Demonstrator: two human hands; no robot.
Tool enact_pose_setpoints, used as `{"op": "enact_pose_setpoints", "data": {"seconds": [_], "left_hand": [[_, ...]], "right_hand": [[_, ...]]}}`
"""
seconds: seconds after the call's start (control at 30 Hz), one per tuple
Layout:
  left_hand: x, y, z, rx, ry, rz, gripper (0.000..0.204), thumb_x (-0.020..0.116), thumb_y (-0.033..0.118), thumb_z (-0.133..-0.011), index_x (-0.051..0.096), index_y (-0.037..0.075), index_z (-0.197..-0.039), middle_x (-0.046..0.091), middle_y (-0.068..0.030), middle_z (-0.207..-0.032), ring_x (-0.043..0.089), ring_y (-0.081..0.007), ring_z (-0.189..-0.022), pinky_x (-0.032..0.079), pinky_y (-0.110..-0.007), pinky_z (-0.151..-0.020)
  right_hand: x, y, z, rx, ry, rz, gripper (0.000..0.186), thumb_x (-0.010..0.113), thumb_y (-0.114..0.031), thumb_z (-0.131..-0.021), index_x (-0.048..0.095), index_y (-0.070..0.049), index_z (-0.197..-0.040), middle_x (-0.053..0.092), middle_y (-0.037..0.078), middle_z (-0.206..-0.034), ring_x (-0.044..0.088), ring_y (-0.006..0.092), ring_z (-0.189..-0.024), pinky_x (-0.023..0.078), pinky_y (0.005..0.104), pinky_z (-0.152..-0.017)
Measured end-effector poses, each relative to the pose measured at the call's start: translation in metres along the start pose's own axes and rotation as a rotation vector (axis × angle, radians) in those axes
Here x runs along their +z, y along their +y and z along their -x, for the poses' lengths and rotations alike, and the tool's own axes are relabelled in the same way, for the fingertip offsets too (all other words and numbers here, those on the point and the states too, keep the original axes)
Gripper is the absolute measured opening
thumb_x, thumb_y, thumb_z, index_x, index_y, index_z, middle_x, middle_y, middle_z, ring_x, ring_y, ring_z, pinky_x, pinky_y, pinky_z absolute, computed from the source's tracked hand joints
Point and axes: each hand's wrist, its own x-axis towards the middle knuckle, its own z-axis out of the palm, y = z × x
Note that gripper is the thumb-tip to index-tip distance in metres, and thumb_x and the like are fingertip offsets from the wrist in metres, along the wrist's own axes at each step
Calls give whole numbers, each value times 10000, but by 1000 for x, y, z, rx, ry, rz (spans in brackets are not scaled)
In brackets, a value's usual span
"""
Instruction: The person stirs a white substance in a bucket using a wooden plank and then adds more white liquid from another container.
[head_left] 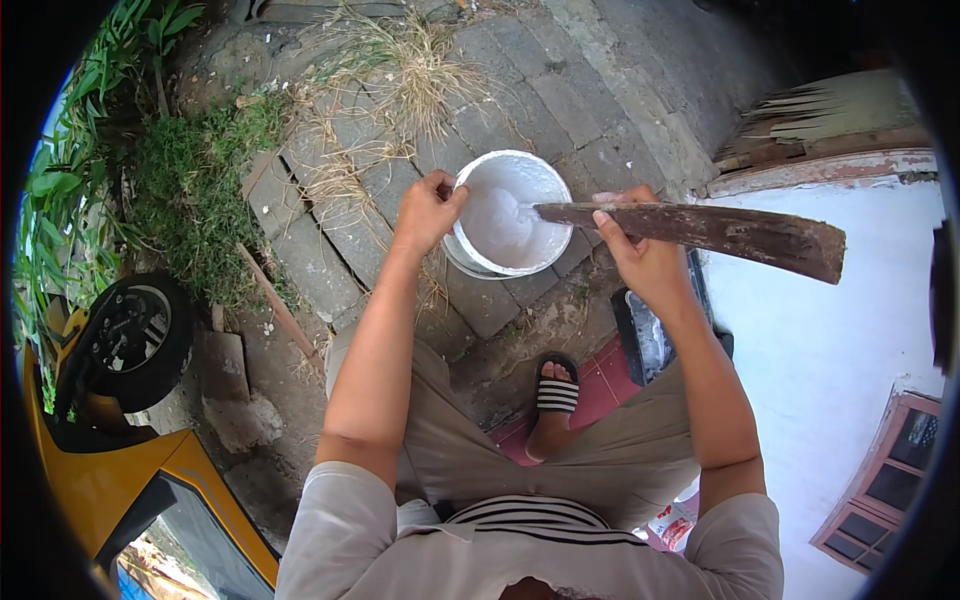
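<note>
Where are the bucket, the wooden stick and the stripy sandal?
Bucket [520, 175]: head view, on its inside wall.
Wooden stick [735, 231]: head view, on its flat side.
Stripy sandal [557, 398]: head view, on its striped strap.

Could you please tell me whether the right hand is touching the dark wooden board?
Touching: the head view shows the right hand gripping the dark wooden board, thumb over its near edge and fingers at its far edge.

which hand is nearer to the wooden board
Right. The right hand grips the wooden board itself; the left hand is off to the board's left, holding the left rim of the white bucket.
</note>
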Motion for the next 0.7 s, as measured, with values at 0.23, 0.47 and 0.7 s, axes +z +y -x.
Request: {"op": "enact_pose_setpoints", "data": {"seconds": [0.23, 0.47, 0.7], "left_hand": [[-4, -1, 4, -4, -15, 2, 313, 730, 262, -922, 694, -40, -996, 689, -95, -740, 645, -170, -528, 522, -340, -523], [2, -5, 0, 10, -22, 69, 299, 726, 254, -921, 692, -36, -987, 684, -88, -736, 634, -160, -527, 527, -350, -531], [2, -5, -2, 14, 9, 40, 295, 726, 247, -915, 686, -42, -962, 682, -93, -726, 628, -160, -519, 515, -338, -509]], "right_hand": [[19, -10, 4, -46, -95, -81, 207, 682, -206, -1002, 589, -43, -1091, 717, 134, -966, 711, 224, -899, 546, 371, -768], [23, 6, -3, -197, 77, -51, 234, 683, -223, -1005, 579, -57, -1133, 679, 80, -908, 660, 189, -809, 529, 359, -746], [10, 3, 7, -22, -50, -96, 230, 681, -234, -1005, 600, -62, -1134, 692, 75, -933, 648, 152, -770, 513, 341, -674]]}}
